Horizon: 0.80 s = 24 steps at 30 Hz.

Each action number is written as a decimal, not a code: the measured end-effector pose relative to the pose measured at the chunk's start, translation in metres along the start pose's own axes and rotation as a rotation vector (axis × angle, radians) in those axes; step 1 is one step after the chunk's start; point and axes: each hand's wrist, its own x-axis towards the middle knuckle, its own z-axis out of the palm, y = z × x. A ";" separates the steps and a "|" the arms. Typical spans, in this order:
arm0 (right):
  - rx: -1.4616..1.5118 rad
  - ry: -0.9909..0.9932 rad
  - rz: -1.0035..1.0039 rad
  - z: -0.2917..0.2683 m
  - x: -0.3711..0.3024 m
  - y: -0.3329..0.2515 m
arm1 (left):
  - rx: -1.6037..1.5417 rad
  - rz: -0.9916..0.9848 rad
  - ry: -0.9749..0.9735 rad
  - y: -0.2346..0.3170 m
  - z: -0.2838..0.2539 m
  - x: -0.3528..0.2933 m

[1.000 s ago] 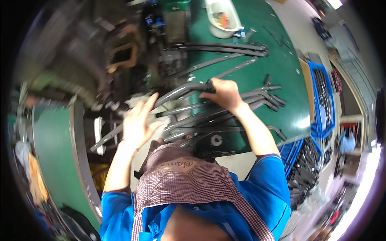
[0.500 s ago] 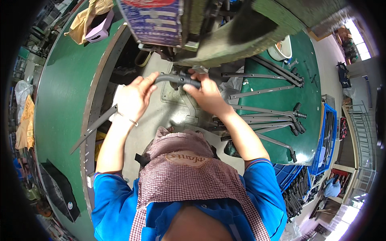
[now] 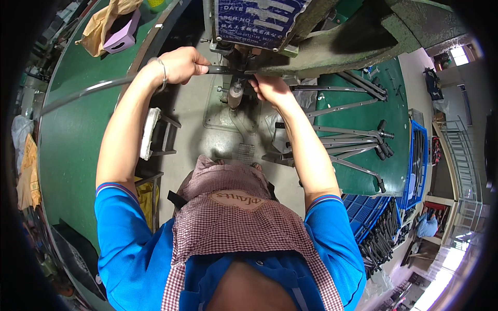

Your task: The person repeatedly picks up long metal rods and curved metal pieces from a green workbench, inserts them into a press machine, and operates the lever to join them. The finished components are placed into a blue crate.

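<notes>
Gleaming grey, the long tube (image 3: 101,86) is clasped by the left grip (image 3: 180,65), the right grip (image 3: 272,89) unclear.

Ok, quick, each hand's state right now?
Left hand: closed, holding the dark tube.
Right hand: partly curled beside the machine; cannot tell whether it grips the tube.

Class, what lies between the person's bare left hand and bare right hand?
In the head view, a stretch of dark metal tube runs from the left hand toward the right hand; a silvery metal cylinder shows just below it.
</notes>
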 end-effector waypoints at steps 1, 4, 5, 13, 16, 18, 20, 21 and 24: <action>0.017 0.007 0.021 0.000 0.002 -0.002 | -0.036 -0.036 -0.083 -0.004 -0.007 0.008; 0.076 0.027 0.066 0.001 0.002 -0.006 | -0.078 -0.093 -0.167 -0.005 -0.012 0.014; 0.092 0.022 0.071 0.000 0.002 -0.006 | -0.071 -0.109 -0.178 0.000 -0.014 0.014; 0.039 0.162 0.103 0.010 -0.006 -0.013 | 0.022 0.048 -0.047 -0.007 -0.006 0.016; -0.100 0.200 -0.163 0.009 0.001 0.015 | 0.186 0.102 0.191 -0.003 0.009 0.000; -0.634 0.435 -0.619 0.016 0.015 0.048 | 0.275 0.148 0.381 0.001 0.028 -0.013; -0.453 0.593 -0.635 0.032 0.013 0.056 | 0.270 0.145 0.531 0.005 0.050 -0.032; -0.027 0.526 -0.454 0.042 0.003 0.047 | 0.231 0.165 0.598 0.004 0.062 -0.037; 0.041 0.540 -0.473 0.045 0.007 0.044 | 0.177 0.099 0.609 0.004 0.072 -0.038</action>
